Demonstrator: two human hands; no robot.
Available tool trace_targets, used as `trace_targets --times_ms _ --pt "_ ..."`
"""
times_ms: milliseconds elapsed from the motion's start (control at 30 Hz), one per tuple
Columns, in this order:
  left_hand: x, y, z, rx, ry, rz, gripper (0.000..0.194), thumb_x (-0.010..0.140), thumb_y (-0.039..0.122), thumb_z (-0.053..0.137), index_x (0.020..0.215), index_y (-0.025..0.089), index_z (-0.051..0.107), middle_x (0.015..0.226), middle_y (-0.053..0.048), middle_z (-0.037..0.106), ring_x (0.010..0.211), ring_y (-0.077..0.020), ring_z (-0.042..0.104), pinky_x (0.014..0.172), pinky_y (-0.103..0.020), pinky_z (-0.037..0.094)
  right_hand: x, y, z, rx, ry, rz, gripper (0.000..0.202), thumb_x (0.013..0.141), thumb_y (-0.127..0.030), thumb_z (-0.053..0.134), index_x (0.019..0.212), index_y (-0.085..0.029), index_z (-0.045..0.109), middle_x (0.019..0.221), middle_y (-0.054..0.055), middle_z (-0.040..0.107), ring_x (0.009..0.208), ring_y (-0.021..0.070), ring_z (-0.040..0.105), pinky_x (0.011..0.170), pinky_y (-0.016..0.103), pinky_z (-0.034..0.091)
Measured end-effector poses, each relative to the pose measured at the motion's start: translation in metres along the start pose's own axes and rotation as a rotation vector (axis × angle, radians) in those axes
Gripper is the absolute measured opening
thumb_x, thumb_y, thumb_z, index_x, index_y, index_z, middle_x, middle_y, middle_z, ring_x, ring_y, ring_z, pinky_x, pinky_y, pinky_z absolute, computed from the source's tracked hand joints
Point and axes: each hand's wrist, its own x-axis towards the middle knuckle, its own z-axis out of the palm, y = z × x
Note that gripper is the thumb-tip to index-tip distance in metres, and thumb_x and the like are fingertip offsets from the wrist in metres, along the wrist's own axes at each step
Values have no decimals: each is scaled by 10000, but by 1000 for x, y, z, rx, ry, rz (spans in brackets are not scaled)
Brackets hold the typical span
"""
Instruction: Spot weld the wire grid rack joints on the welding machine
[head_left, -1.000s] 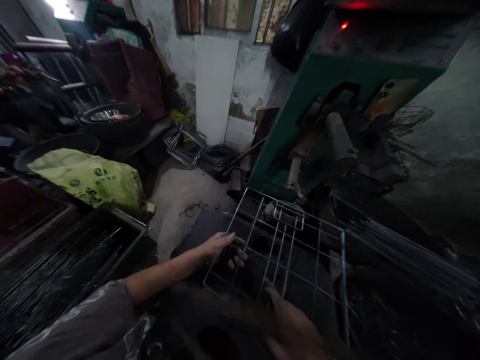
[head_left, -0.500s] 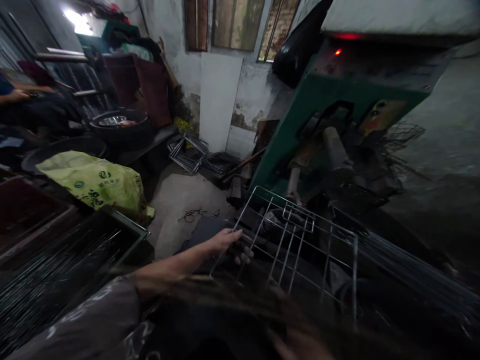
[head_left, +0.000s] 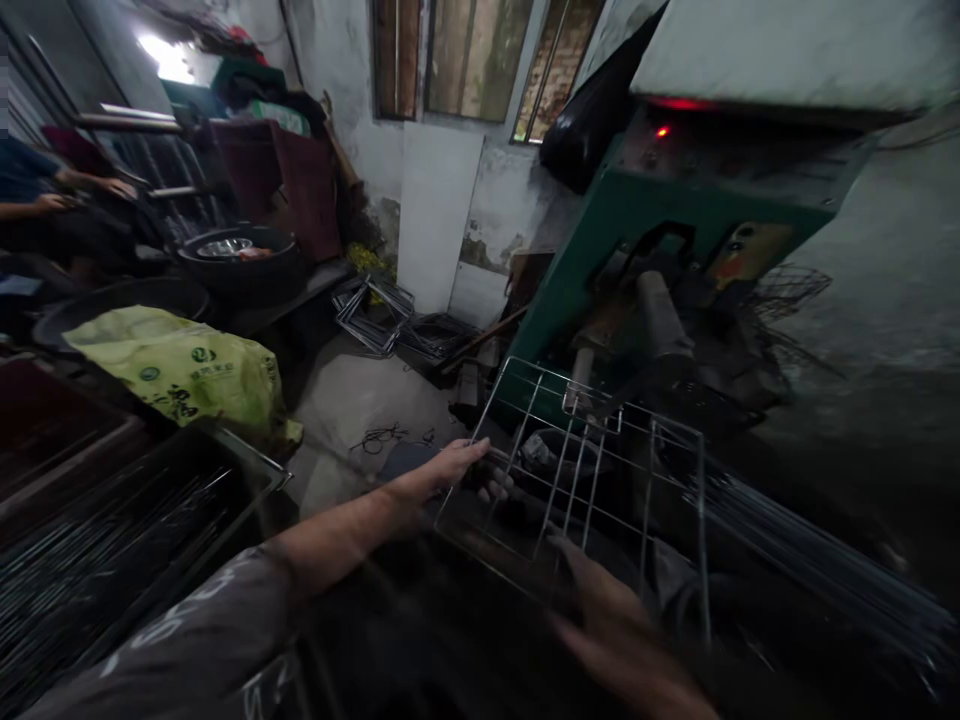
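A wire rack (head_left: pixel 571 470) of thin metal rods hangs tilted at the lower centre, in front of the green machine (head_left: pixel 577 225). My left hand (head_left: pixel 474 468) is closed on the rack's left edge, thumb on top and fingers beneath. My right hand (head_left: pixel 592 590) is at the rack's near side, blurred and dark; its fingertips reach the rods, but its grip cannot be made out. The rack's far edge lies by the machine's lower metal arm (head_left: pixel 580 375).
A yellow-green sack (head_left: pixel 187 370) lies at the left, above a bin of thin rods (head_left: pixel 127 540). Wire frames (head_left: pixel 375 315) rest on the floor by the wall. More long rods (head_left: pixel 817 560) lie at the right. A person (head_left: pixel 37 205) sits at the far left.
The rack has shifted slightly up and left in view, its far edge nearer the machine's lower arm. My right hand has moved up and shows more clearly. The camera view has shifted a little.
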Motion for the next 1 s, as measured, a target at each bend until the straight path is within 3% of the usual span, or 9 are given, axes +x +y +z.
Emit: trace_targets --times_ms 233,600,800,900,1000 --pt "8 0 0 -21 11 5 484 841 500 575 1005 46 599 766 -195 706 613 -246 689 491 -279 507 5 6 -4 -47 -1 -28 730 762 -379 462 1433 -120 338 1443 125 406 1263 249 462 1061 392 381" --pt "14 -2 1 -24 -15 4 481 869 479 537 1061 42 598 760 -192 708 627 -255 694 506 -288 510 6 19 -2 0 16 -7 740 761 -383 508 1425 -103 341 1380 146 479 1238 254 488 1042 408 406" --pt "14 0 2 0 46 -12 476 890 458 514 1057 22 607 791 -195 710 602 -234 686 516 -290 509 6 12 -9 2 -2 -18 747 737 -370 517 1408 -76 368 1394 163 458 1266 277 457 1072 429 370" --pt "14 0 4 -6 28 -14 469 883 466 522 1036 31 606 779 -192 710 608 -241 688 504 -286 506 0 13 -8 5 62 -30 718 766 -390 501 1420 -133 358 1379 123 487 1241 242 488 1038 381 416" --pt "12 -3 9 -43 12 -3 472 875 480 526 1029 40 597 762 -193 708 614 -245 690 497 -281 508 -14 26 -3 -113 235 -4 724 775 -431 504 1429 -160 352 1430 113 427 1236 278 489 997 421 454"
